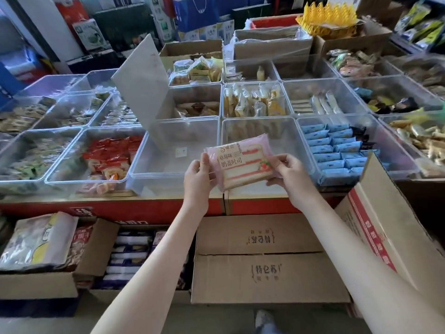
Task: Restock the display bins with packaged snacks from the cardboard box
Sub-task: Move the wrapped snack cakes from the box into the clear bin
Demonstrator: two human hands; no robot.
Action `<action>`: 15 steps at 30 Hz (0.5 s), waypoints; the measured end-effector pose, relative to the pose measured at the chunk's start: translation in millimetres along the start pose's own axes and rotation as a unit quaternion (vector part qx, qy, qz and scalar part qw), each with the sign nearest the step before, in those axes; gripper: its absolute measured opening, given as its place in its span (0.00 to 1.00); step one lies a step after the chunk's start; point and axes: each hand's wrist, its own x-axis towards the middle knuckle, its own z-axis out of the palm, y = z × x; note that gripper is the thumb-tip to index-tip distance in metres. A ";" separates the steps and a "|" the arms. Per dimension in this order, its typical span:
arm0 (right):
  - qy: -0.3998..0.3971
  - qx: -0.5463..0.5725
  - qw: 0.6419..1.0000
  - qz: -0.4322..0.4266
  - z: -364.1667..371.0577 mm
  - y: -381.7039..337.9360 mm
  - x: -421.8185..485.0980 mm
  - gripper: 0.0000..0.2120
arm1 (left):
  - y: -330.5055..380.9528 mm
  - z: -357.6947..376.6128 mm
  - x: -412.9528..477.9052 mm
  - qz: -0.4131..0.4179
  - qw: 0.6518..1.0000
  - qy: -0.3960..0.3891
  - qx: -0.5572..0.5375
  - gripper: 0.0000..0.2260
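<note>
A red-fronted tabletop (108,209) is carrying a clear plastic display bin with a raised lid (159,162). A brown, red-striped cardboard box (378,218) is standing open right of that bin. A pink toast snack packet (242,162) is hovering over the bin's front right corner, left hand (198,175) and right hand (291,175) pinching its sides.

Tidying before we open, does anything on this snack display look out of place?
Yes: a grey panel stands on edge in the almost empty front bin, slanted rather than lying flat.
</note>
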 end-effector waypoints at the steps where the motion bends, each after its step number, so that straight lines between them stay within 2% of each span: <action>1: 0.012 0.024 1.000 0.000 1.7 0.4 9.3 0.10 | 0.0 2.0 5.6 -0.029 0.999 -0.020 -0.003 0.17; 4: 0.016 0.046 0.999 0.004 5.4 0.6 38.1 0.07 | -0.3 10.2 17.2 -0.070 0.993 -0.037 0.083 0.18; 6: 0.004 0.044 0.999 0.016 5.4 -0.1 57.0 0.07 | -2.5 17.6 30.5 -0.025 0.985 -0.003 0.172 0.18; 10: 0.012 0.007 1.000 0.009 -6.8 5.5 97.9 0.06 | -3.8 34.1 62.5 0.110 0.941 0.050 0.316 0.16; 13: 0.029 -0.041 0.999 0.002 -20.5 11.0 127.2 0.08 | -8.5 46.1 84.7 0.162 0.919 0.059 0.355 0.14; 15: 0.038 -0.052 0.998 0.008 -28.5 16.1 147.6 0.08 | -14.4 54.9 102.5 0.164 0.915 0.056 0.364 0.14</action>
